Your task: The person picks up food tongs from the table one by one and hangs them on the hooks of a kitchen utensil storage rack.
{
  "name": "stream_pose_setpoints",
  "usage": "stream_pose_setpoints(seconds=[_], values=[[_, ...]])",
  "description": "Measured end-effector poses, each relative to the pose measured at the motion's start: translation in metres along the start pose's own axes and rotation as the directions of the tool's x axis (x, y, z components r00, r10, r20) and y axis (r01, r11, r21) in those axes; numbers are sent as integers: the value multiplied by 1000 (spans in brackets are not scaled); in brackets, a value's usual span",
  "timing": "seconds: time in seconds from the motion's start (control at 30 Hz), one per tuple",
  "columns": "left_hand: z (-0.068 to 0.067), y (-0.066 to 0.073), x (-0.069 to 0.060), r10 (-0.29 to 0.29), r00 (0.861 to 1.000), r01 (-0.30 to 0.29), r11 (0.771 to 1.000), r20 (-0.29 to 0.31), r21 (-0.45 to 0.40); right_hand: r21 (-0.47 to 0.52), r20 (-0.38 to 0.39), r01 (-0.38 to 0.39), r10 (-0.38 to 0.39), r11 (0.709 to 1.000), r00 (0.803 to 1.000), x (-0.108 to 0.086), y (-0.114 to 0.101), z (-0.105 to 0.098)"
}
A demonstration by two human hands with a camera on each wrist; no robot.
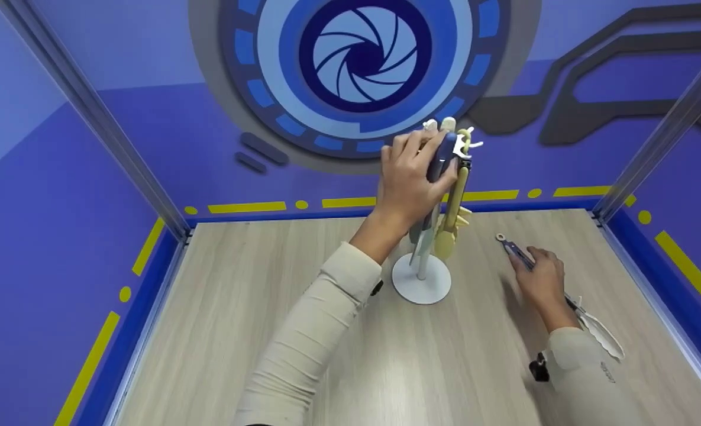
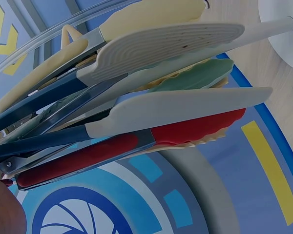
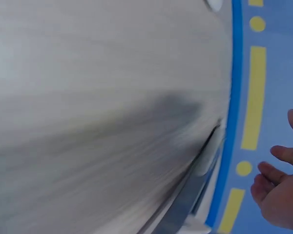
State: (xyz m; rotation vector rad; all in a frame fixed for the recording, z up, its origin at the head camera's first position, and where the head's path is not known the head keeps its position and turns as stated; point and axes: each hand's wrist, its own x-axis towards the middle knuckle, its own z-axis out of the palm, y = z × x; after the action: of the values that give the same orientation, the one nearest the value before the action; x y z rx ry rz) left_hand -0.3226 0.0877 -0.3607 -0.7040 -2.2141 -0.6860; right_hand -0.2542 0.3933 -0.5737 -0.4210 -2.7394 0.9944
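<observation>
My left hand [image 1: 408, 177] is at the top of a white stand [image 1: 406, 290], thumb and fingers around the dark blue handle [image 1: 438, 168] of a pair of tongs. In the left wrist view these tongs [image 2: 180, 112] have pale heads spread apart and pointing down. Yellow tongs [image 1: 455, 195] hang beside them, with red tongs [image 2: 200, 127] and green-tipped tongs [image 2: 193, 78] close by. My right hand [image 1: 544, 281] is over another pair of tongs [image 1: 601, 334] lying on the table. In the right wrist view, its loosely bent fingers [image 3: 272, 171] appear apart from those tongs [image 3: 183, 204].
The wooden table [image 1: 238, 331] is bounded by a blue back wall [image 1: 167, 130] and side walls with metal corner posts. White hooks [image 1: 467, 144] stick out at the stand's top. The tongs on the right lie near the table's right edge.
</observation>
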Motion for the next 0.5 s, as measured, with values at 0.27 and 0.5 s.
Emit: stream_pose_setpoints(seconds=[0.27, 0.5], values=[[1, -2, 0, 2, 1000, -2, 1000, -3, -1, -152, 168, -83, 108, 985, 980, 4, 23, 3], [2, -2, 0, 4, 1000, -4, 1000, -3, -6, -177, 181, -85, 117, 980, 976, 3, 35, 7]])
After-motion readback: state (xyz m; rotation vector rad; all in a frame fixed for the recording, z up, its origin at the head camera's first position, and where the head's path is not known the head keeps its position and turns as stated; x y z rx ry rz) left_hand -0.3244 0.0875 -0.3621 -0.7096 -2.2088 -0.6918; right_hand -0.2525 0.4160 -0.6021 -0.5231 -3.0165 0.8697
